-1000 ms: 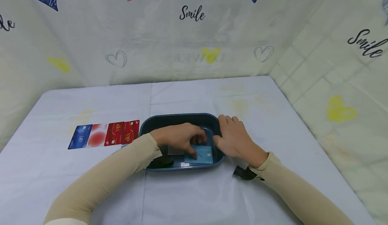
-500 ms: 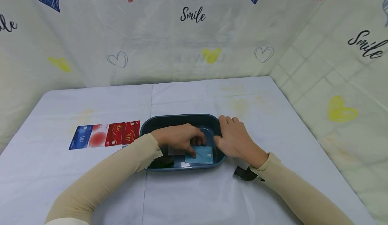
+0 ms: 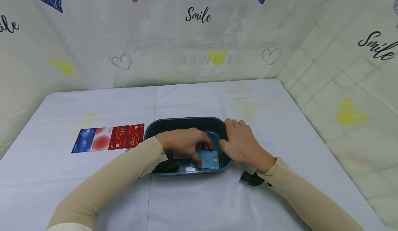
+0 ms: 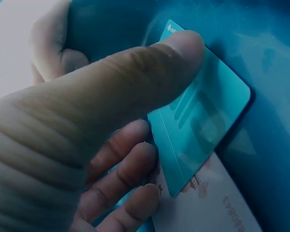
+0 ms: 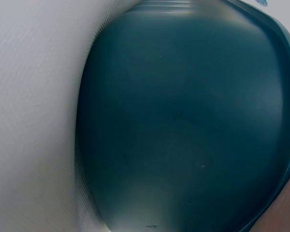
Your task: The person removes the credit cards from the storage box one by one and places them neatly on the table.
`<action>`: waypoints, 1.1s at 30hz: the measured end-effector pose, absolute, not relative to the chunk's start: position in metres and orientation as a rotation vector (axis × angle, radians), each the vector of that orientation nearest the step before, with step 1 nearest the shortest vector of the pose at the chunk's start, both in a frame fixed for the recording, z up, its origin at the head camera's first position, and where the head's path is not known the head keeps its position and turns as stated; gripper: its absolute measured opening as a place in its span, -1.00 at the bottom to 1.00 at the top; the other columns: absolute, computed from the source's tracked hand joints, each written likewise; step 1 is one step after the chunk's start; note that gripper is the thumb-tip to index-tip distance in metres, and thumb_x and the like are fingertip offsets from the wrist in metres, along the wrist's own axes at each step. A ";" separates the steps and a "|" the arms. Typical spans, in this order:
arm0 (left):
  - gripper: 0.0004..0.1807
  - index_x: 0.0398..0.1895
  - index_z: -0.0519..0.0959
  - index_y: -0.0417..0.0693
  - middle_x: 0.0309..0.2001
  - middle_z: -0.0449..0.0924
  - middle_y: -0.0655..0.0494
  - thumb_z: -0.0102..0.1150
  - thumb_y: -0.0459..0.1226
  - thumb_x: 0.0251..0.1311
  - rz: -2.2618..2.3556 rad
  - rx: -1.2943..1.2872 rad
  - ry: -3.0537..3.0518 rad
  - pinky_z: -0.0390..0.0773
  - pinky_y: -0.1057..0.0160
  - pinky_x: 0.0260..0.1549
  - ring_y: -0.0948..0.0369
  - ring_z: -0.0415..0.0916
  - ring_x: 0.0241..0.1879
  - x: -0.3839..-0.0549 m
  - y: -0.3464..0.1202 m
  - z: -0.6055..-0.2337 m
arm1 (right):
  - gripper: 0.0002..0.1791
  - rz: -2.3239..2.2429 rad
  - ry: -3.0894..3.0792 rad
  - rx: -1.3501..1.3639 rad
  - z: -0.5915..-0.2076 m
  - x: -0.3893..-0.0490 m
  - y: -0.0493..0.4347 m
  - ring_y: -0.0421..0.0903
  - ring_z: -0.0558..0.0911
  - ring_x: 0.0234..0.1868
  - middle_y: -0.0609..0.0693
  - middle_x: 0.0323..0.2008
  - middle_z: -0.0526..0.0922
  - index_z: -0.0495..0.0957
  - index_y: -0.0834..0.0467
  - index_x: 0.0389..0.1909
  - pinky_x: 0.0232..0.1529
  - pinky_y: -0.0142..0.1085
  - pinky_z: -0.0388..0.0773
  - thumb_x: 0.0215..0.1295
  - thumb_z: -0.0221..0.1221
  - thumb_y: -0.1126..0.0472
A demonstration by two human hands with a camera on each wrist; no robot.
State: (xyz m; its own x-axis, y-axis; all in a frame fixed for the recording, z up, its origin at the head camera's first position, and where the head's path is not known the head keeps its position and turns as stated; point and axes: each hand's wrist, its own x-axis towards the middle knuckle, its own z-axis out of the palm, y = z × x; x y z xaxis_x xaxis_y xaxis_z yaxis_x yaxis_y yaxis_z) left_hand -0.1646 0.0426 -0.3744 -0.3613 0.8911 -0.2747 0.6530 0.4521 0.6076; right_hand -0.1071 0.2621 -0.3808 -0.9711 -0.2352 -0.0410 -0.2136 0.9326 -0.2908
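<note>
Inside a dark blue plastic tray [image 3: 186, 118] lies a light blue card [image 3: 210, 159]. My left hand [image 3: 186, 141] reaches into the tray and pinches this card, thumb at its near edge and curled fingers at its far edge. The left wrist view shows the thumb across the card [image 4: 217, 108] and several fingertips against its other side. A pale printed card [image 4: 208, 208] lies partly under it. My right hand [image 3: 240, 141] grips the tray's right end, thumb at the rim. The right wrist view has mostly the tray's outer wall [image 5: 183, 106].
Left of the tray are a blue VIP card [image 3: 84, 140], a white card with a red circle [image 3: 101, 142] and red VIP cards [image 3: 119, 137]. Another card is mostly hidden under the left sleeve. A dark object [image 3: 169, 166] lies in the tray; a black strap [image 3: 251, 178] hangs by the right wrist.
The left thumb has slid slightly toward the near edge of the light blue card. The card, the tray and the right hand have stayed in place.
</note>
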 end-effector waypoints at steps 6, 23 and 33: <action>-0.42 0.21 0.62 -0.02 0.07 0.67 0.14 0.57 -0.19 0.09 0.520 1.312 2.138 0.62 0.38 0.05 0.29 0.58 -0.02 -0.165 0.043 -0.374 | -0.73 -0.440 3.007 -0.350 -0.381 -0.107 0.263 0.07 0.31 -0.23 0.08 -0.30 0.43 0.34 0.21 -0.13 -0.21 -0.15 0.20 0.28 0.02 0.10; -0.44 0.30 0.57 -0.02 0.20 0.63 0.10 0.47 -0.24 0.21 0.464 1.292 2.136 0.62 0.29 0.14 0.23 0.59 0.08 -0.162 0.046 -0.371 | -0.72 -0.452 2.999 -0.350 -0.380 -0.108 0.263 0.08 0.31 -0.22 0.08 -0.28 0.44 0.34 0.21 -0.11 -0.20 -0.14 0.19 0.30 0.01 0.10; -0.29 0.34 0.55 0.04 0.22 0.56 0.11 0.58 -0.11 0.08 0.394 1.313 2.152 0.60 0.29 0.18 0.25 0.53 0.13 -0.158 0.049 -0.369 | -0.71 -0.454 3.000 -0.350 -0.380 -0.107 0.264 0.08 0.32 -0.21 0.08 -0.28 0.44 0.34 0.21 -0.10 -0.20 -0.13 0.20 0.30 0.01 0.09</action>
State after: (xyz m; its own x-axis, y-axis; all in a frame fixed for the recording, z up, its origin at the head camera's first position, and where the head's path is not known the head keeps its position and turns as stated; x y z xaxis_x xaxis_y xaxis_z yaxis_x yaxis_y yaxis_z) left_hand -0.1581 0.0486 -0.3694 -0.3461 0.8805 -0.3239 0.7085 0.4716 0.5250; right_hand -0.1071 0.2635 -0.3799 -0.9700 -0.2378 -0.0511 -0.2120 0.9296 -0.3016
